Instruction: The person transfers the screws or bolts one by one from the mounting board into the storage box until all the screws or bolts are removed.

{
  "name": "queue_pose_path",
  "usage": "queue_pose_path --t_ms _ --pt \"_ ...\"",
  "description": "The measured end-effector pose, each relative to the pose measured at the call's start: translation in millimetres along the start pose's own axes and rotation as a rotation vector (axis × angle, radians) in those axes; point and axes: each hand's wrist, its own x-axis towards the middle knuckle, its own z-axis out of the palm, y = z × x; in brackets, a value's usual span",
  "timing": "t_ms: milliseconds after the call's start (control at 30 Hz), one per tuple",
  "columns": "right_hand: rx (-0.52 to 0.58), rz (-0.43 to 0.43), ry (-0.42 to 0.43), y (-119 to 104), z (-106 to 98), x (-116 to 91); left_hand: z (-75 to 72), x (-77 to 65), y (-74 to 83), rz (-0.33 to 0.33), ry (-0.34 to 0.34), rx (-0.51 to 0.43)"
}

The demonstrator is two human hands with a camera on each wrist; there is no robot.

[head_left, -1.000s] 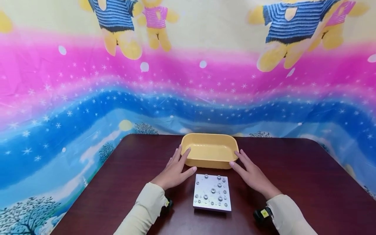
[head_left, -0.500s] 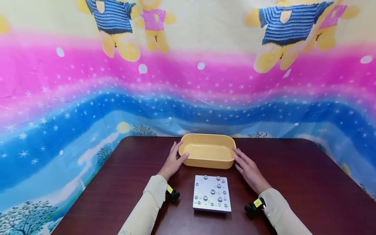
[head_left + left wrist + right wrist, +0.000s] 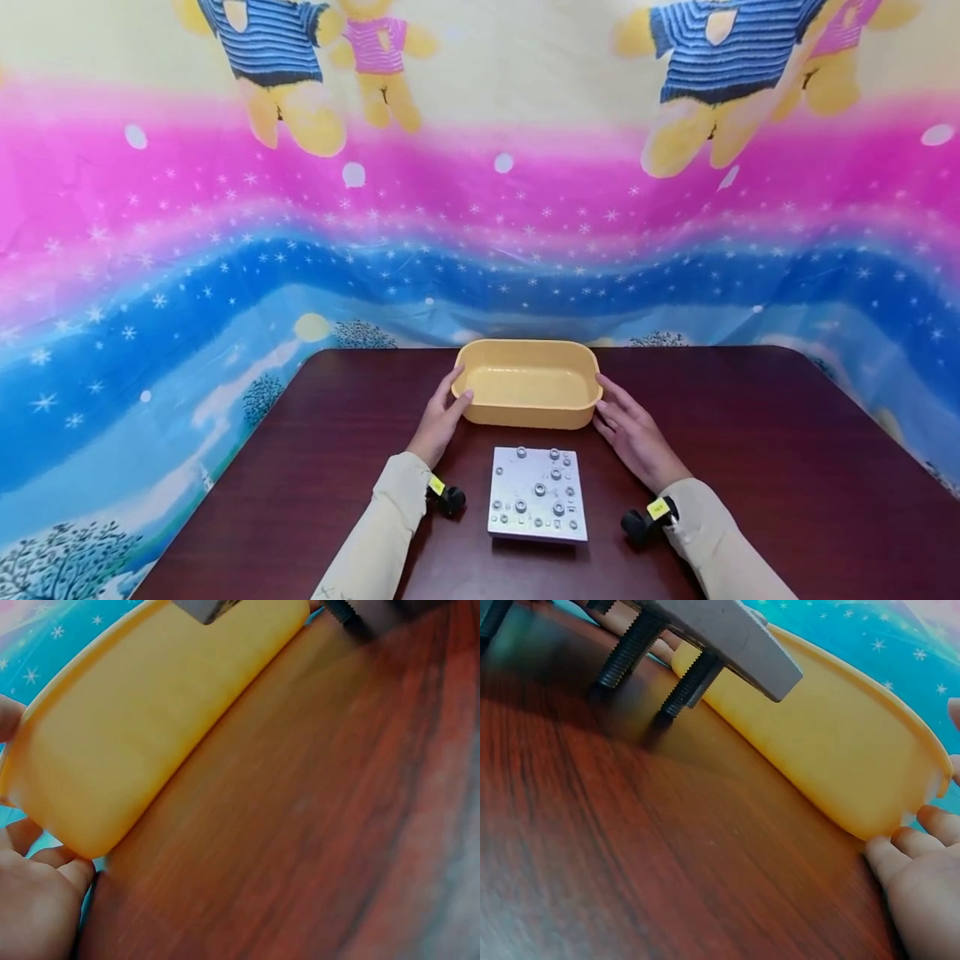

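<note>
A yellow oblong plastic basin [image 3: 528,417] sits near the back of the table, with nothing visible inside it. My left hand [image 3: 437,425] holds its left end, thumb at the front rim and fingers around the side. At the opposite end my right hand [image 3: 633,433] grips the side, its fingertips low on the wall in the right wrist view. Both wrist views show fingers at the basin's bottom corners. Between my forearms, in front of the basin, is a silver metal plate [image 3: 536,496] with several socket-head bolts; threaded shanks [image 3: 694,682] stick out beneath it.
The dark red-brown wooden table [image 3: 712,417] has rounded far corners. A patterned cloth backdrop [image 3: 480,208] hangs directly behind its far edge. Black wrist cameras [image 3: 637,527] sit under my cuffs, near the plate's sides.
Both hands have closed in from hovering beside the basin to holding its two ends. The left hand's spread fingers have drawn in around the end. The metal plate stays in place.
</note>
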Motion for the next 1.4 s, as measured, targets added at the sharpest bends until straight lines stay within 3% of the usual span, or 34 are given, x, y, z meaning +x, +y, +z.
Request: queue_pose_path --t_ms 233,367,567,1100,1333,1400 --pt "-0.019 0.021 0.029 3.8 3.4 -2.7 -2.2 -10.4 -4.0 0.006 -0.004 -0.031" --pt "-0.007 0.023 0.016 4.8 3.3 -0.6 -3.7 -13.3 -1.5 0.018 0.031 -0.023" --pt "-0.021 0.033 0.058 2.4 -0.6 -5.0 2.6 -21.2 1.4 -0.027 0.033 0.003" --pt "-0.131 0.021 0.128 -0.8 -0.9 -18.5 9.1 -30.0 -1.6 -0.025 0.035 -0.037" --pt "-0.212 -0.015 0.155 2.4 5.7 -18.5 5.4 -51.7 32.5 -0.071 0.016 -0.010" --pt "-0.255 -0.025 0.176 1.6 6.6 -17.5 5.4 -54.3 35.6 -0.075 0.017 -0.006"
